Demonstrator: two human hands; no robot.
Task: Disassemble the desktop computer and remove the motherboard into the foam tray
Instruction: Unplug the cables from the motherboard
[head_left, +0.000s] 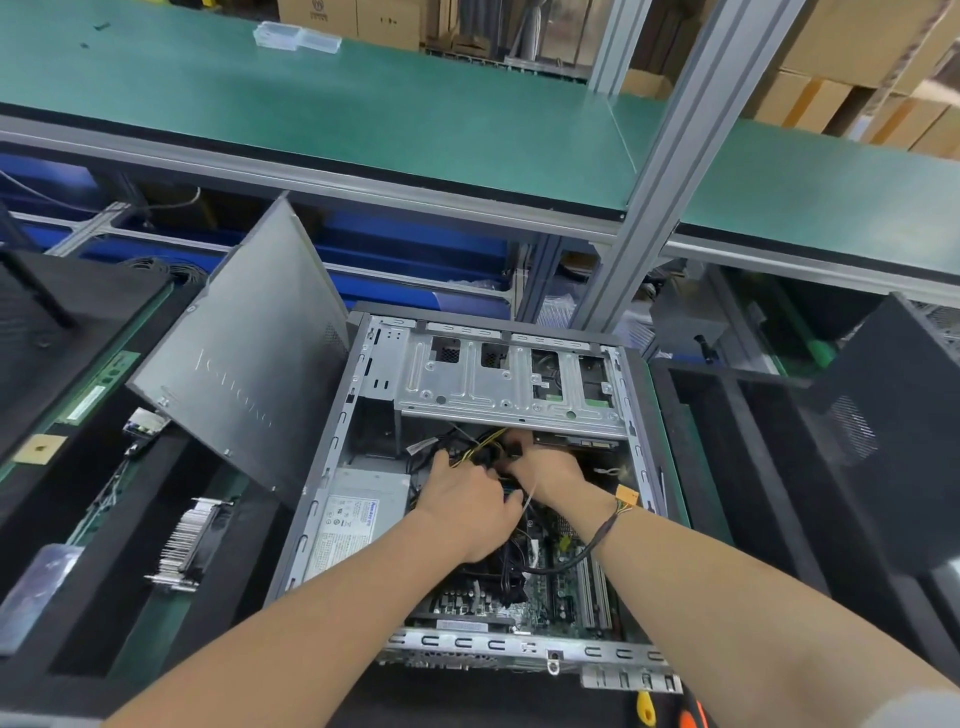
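- Hands together, deep inside the open desktop computer (467, 642). The left hand (467, 499) has its fingers curled round the cable bundle (480, 447). The right hand (550, 475) touches it and pinches into the same bundle just beyond.
- Motherboard (563, 587) sits on the case floor, under the wrists and nearer than the hands, not yet out.
- Foam tray (171, 467) lies well left of the left hand and already holds a heatsink (189, 540).
- Step, as I judge it: unplugging leads from the board.
- To do it well: grip the plug body, not the wires, squeeze any latch and pull straight off. Brace the board with the other hand.
- Then sweep the bundle toward the power supply (358, 514), left of the left hand, so nothing drapes over the board.
- Drive cage (509, 389) just beyond the hands overhangs the right fingertips. Probably a power plug in the pinch, can't confirm.
- Forearms cover the board's middle; mounting screws not made out.
- Tool handles (644, 709) near the right elbow are cut off at the frame edge.
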